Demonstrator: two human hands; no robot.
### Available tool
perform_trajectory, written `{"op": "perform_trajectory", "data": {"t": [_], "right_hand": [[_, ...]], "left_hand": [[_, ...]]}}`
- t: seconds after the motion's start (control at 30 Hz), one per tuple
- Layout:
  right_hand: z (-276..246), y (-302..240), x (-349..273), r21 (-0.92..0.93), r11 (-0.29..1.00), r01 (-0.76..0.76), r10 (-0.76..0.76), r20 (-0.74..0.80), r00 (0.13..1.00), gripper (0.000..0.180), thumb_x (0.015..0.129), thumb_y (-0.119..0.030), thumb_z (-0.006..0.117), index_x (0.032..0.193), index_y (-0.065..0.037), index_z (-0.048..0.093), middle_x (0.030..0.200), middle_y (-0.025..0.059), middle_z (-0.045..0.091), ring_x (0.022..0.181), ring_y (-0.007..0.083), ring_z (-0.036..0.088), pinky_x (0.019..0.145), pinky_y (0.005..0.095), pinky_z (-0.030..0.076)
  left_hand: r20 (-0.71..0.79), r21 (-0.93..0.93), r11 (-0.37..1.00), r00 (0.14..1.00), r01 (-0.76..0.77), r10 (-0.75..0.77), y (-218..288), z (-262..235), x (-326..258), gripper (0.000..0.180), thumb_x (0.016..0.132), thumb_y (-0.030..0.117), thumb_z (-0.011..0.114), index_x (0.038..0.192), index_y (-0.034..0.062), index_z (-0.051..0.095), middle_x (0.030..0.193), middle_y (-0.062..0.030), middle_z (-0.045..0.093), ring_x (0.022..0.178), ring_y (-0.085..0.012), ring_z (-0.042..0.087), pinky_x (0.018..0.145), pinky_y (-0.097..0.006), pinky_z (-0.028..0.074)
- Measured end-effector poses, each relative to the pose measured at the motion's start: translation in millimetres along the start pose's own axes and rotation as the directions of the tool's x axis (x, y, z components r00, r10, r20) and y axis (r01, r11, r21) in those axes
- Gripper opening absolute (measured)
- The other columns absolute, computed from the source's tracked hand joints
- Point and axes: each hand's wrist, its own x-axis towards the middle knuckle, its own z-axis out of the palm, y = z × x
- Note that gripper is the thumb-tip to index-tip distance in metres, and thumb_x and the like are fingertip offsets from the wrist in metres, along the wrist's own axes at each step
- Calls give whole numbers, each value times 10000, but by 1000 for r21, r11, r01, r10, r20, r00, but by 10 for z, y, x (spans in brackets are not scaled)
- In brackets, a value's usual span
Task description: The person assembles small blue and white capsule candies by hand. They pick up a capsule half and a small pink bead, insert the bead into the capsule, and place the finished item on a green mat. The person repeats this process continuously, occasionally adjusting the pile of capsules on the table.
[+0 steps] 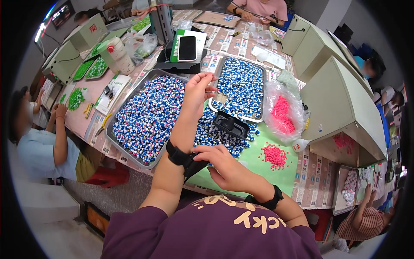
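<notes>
The small blue-and-white pieces (pixel 146 116) heaped in the metal tray (pixel 113 142) look light, hard and smooth, likely to roll; best pinched singly at the sides. The left hand (pixel 197 91), raised over the tray's two-o'clock corner, has its fingertips pinched together, perhaps on one piece. The right hand (pixel 224 164), curled, rests at five o'clock on the green mat (pixel 258 170), touching the left arm's black wrist strap (pixel 179 156).

trays (pixel 129 101) crowd left, green mat (pixel 276 175) open
</notes>
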Motion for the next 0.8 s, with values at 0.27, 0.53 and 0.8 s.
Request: {"op": "perform_trajectory", "data": {"t": [0.27, 0.53, 0.8], "right_hand": [[145, 31, 29, 150, 983, -105, 123, -115, 986, 475, 840, 21, 633, 1294, -54, 518, 1351, 123, 541, 1165, 310, 552, 950, 389, 439], [174, 29, 75, 88, 969, -231, 243, -174, 954, 601, 835, -12, 680, 1393, -40, 456, 1299, 161, 586, 1064, 299, 644, 890, 351, 509], [172, 0, 86, 255, 878, -405, 445, -127, 886, 460, 844, -43, 710, 1278, 2, 564, 1075, 149, 697, 971, 177, 683, 840, 298, 538]], "left_hand": [[-77, -104, 994, 997, -26, 18, 50, -193, 91, 169, 934, 205, 617, 1051, 84, 626, 990, -27, 681, 710, -86, 595, 631, -231, 489], [-175, -146, 987, 984, -67, 41, 99, -346, 128, 160, 917, 194, 632, 1041, 92, 636, 985, -36, 690, 705, -106, 607, 631, -255, 492], [-193, -174, 981, 980, -83, 48, 78, -413, 134, 172, 906, 192, 644, 1032, 76, 635, 959, -39, 686, 702, -108, 607, 621, -256, 494]]}}
